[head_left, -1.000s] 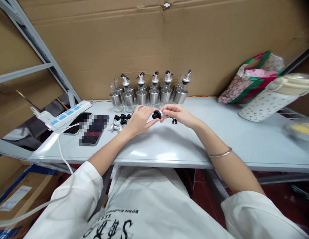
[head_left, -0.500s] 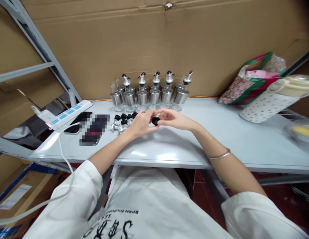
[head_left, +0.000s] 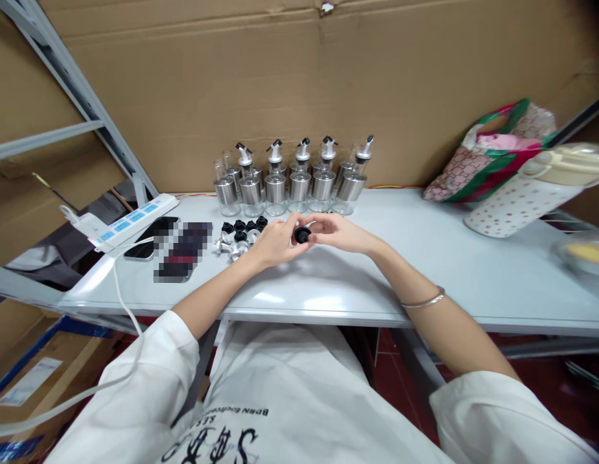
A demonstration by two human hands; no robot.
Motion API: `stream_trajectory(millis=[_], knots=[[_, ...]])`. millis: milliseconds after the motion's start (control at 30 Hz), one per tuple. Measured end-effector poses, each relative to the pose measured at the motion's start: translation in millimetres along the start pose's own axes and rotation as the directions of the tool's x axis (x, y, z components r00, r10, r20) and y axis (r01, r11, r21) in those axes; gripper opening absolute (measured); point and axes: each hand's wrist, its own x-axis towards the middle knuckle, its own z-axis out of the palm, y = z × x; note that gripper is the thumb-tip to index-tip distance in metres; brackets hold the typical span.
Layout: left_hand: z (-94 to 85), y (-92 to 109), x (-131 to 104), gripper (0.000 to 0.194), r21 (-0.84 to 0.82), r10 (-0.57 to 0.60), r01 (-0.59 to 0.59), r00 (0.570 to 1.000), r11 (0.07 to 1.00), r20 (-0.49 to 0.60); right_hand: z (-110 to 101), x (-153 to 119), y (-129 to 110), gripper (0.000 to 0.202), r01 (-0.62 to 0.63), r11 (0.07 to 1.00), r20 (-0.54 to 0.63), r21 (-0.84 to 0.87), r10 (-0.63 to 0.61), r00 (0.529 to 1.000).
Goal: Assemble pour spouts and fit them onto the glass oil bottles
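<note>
Between my two hands, above the table's middle, is a small round black stopper (head_left: 302, 234). My left hand (head_left: 279, 242) is closed on its left side, and my right hand (head_left: 331, 233) pinches it from the right. Just left of my left hand lie several black stoppers (head_left: 239, 226) and several silver spout pieces (head_left: 224, 243). Behind my hands stand rows of glass bottles with steel sleeves (head_left: 299, 187). Several front bottles carry silver spouts with black tips (head_left: 303, 150); the leftmost one (head_left: 226, 191) has none.
At the left are a white power strip (head_left: 135, 222), two phones (head_left: 183, 251) and a white cable (head_left: 120, 283). A patterned bag (head_left: 461, 164), a spotted flask (head_left: 509, 203) and a bowl (head_left: 587, 258) are at the right of the table (head_left: 425, 258). Cardboard (head_left: 290, 71) stands behind.
The black stopper has turned slightly between my fingers, so its raised centre shows more. My hands have hardly moved.
</note>
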Motion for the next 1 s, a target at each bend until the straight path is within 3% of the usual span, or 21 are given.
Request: stream_trajectory(millis=[200,500,767,1000], knots=[[-3.6,2.5,-0.1,0.026,-0.061,-0.015,0.017,0.999,0.998,0.037,0.4,1.4,2.7,0.032,-0.02,1.0,-0.048,-0.005,0.019,0.999],[-3.8,1.8,1.2,0.026,-0.168,-0.04,0.044,0.999,0.985,0.028,-0.5,-0.1,2.1,0.036,0.033,0.994,-0.022,-0.101,-0.035,0.999],[-2.6,4.8,2.3,0.023,-0.331,-0.176,0.2,0.979,0.922,0.099,0.8,-1.0,0.8,0.03,0.036,0.986,-0.016,-0.164,-0.039,0.999],[-2.8,6.7,2.5,0.03,-0.408,-0.214,0.25,0.968,0.878,0.134,0.9,-0.9,-1.4,0.035,-0.015,0.97,-0.036,-0.245,0.007,0.999]])
